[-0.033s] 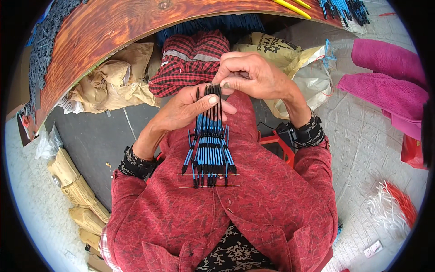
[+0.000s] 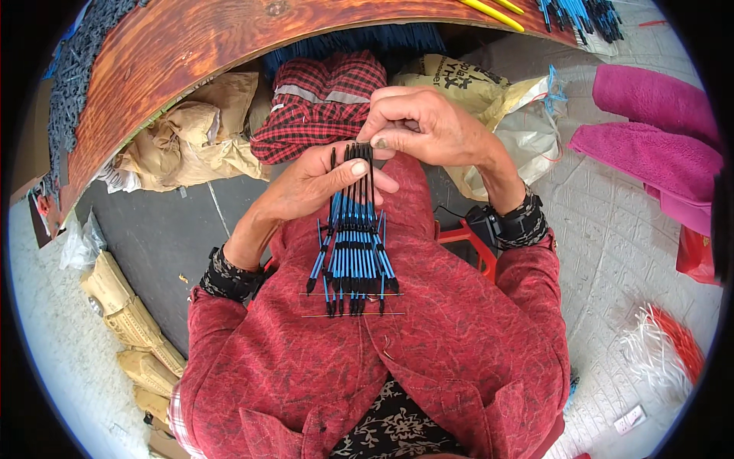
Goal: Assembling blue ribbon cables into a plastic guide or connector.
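Note:
A fan-shaped lattice of blue rods with black ends and black joints lies over the lap of the red jacket. Two thin wires cross its near end. My left hand is closed on the far part of this lattice, thumb on top of the black rod ends and the other fingers underneath. Just beyond, my right hand pinches thumb and forefinger together at the far tips of the rods. Whatever sits between those fingertips is too small to make out.
A curved wooden tabletop spans the far side, with dark pieces heaped at its left and yellow-handled tools on it. Beneath are checked cloth and sacks. Purple towels lie right, cardboard pieces left.

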Demonstrator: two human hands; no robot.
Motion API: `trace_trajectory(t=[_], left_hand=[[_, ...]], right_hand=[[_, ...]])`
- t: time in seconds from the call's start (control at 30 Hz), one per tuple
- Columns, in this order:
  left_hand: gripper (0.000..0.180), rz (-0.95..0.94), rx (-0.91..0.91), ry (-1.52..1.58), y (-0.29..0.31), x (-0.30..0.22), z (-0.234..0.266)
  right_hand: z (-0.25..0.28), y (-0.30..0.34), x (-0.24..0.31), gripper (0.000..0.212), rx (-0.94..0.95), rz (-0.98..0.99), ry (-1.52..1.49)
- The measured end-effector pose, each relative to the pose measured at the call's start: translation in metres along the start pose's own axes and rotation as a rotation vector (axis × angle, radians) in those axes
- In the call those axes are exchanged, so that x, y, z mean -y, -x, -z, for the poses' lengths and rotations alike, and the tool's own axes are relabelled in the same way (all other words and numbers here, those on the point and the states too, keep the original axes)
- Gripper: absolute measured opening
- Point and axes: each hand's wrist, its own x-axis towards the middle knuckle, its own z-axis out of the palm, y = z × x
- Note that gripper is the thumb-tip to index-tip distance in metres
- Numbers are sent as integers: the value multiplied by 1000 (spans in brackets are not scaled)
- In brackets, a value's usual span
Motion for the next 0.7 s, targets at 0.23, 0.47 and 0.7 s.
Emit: trace_trajectory(t=[0.23, 0.47, 0.7], left_hand=[[52, 10, 33, -46, -2, -5, 2], [52, 10, 55, -18, -5, -3, 5], [50, 15, 14, -86, -4, 1, 7]], right_hand=[[-3, -6, -11, 16, 27, -29, -75], [0, -12, -15, 17, 98, -36, -118], [-3, -13, -2, 17, 66, -91, -5]])
